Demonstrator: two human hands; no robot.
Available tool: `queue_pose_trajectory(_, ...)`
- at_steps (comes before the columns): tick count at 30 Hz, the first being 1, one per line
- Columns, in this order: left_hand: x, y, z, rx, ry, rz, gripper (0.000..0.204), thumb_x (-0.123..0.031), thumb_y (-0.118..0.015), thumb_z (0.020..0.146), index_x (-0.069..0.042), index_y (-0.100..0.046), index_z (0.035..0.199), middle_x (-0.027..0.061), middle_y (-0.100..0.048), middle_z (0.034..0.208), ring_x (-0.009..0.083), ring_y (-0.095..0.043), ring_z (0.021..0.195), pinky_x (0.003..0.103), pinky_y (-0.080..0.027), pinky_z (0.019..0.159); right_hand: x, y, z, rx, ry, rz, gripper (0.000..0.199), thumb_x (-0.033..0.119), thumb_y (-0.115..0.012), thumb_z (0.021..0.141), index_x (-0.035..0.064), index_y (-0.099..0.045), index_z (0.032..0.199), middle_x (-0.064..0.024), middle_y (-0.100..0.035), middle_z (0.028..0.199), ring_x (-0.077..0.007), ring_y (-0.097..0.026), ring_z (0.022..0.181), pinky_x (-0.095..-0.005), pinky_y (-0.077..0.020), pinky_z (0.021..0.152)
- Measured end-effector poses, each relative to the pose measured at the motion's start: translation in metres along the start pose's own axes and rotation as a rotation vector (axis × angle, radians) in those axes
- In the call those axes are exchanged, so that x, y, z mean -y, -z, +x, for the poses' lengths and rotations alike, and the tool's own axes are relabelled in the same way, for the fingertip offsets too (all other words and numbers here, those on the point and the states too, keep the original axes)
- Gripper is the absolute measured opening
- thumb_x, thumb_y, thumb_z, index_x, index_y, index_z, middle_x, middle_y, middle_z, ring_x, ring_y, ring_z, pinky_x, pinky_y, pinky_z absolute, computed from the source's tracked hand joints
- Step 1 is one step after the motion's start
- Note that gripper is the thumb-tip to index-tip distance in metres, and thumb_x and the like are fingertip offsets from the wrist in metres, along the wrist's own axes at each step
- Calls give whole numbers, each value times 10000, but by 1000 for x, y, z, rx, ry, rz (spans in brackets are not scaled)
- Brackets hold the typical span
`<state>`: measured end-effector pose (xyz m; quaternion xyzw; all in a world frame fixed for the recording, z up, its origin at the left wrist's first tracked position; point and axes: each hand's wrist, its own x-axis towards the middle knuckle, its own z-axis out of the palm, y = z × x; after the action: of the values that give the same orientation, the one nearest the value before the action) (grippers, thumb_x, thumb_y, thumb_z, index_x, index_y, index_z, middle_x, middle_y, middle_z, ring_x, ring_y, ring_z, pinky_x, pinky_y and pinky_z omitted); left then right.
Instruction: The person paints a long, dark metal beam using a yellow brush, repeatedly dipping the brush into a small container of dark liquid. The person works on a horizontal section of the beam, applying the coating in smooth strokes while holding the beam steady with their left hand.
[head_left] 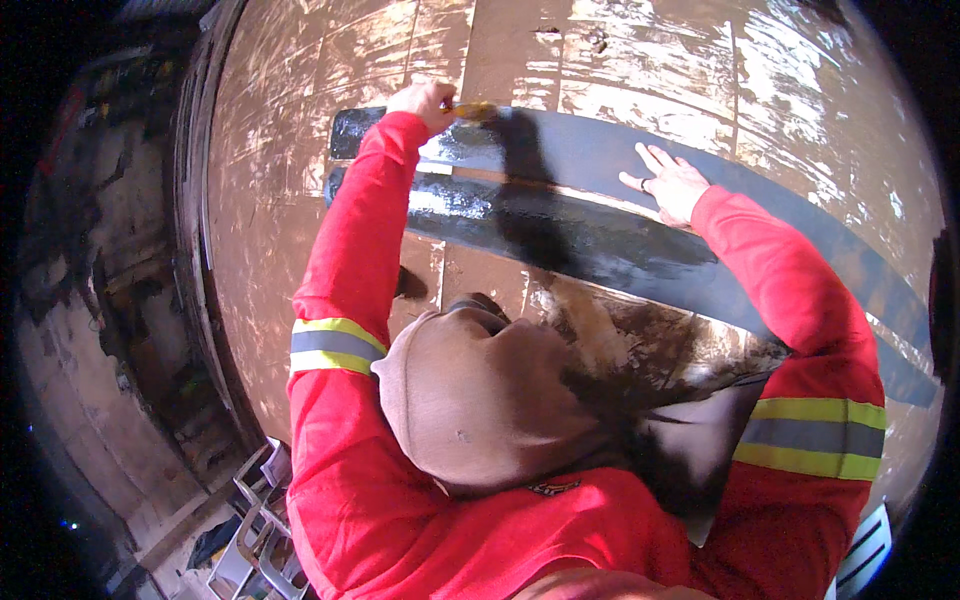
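At the left end of the far board, my left hand (pixel 424 104) is closed around a paintbrush (pixel 474 111). Its yellowish-brown bristles point right and lie at the board's far edge; the handle is mostly hidden in my fist. The far board (pixel 590 143) is long and dark grey, glossy at its left end and dull farther right. Alongside it, across a narrow gap, lies a second long board (pixel 600 250), black and shiny over much of its length. My right hand (pixel 672 186) rests with spread fingers on the far board near the gap, holding nothing. My right forearm covers part of both boards.
Both boards lie on a brown surface (pixel 270 200) with pale smears and straight seams. White plastic chairs (pixel 262 540) stand at the lower left, and a white slatted piece (pixel 864 552) shows at the lower right. A brown cloth (pixel 490 390) blocks the lower middle.
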<state>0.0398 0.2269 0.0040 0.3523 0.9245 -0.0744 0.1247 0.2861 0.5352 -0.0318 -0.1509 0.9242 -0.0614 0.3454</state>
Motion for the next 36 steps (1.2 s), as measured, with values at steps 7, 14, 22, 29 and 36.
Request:
queue_pose_trajectory(7, 4, 5, -36, -158, 69, 194, 145, -223, -551, 836, -140, -648, 905, 118, -648, 693, 306, -650, 686, 429, -510, 585, -1, -10, 3, -30, 15, -4, 859, 107, -690, 694, 318, -298, 1428, -180, -94, 1523, -308, -159, 1404, -509, -283, 1064)
queue_pose_trajectory(14, -53, -46, -57, -210, -33, 49, 149, -144, -583, 767, -145, -592, 916, 101, -637, 749, 317, -632, 735, 440, -499, 631, -4, -11, 6, -15, 2, -14, 859, 95, -675, 697, 319, -290, 1432, -180, -84, 1524, -315, -156, 1404, -508, -275, 1072)
queue_pose_trajectory(22, -29, -42, -89, -66, 56, 97, 117, -182, -581, 753, -135, -585, 859, 138, -638, 704, 360, -631, 696, 468, -490, 599, 2, 3, 5, 42, -17, -27, 834, 97, -639, 723, 310, -274, 1441, -172, -68, 1530, -309, -144, 1409, -494, -273, 1073)
queue_pose_trajectory(29, -8, -29, -102, 73, 293, -84, 203, -282, -692, 706, -142, -650, 847, 136, -661, 772, 335, -643, 752, 424, -508, 653, 2, -4, 8, 28, -23, -38, 838, 64, -614, 712, 315, -279, 1439, -172, -79, 1529, -308, -160, 1406, -494, -272, 1074)
queue_pose_trajectory(36, 35, -7, -115, -26, 451, 93, 145, -221, -609, 745, -127, -641, 851, 146, -660, 770, 330, -651, 776, 443, -507, 661, 2, -2, 7, -5, 5, -57, 808, 78, -589, 710, 310, -308, 1431, -190, -101, 1522, -316, -172, 1402, -473, -296, 1060)
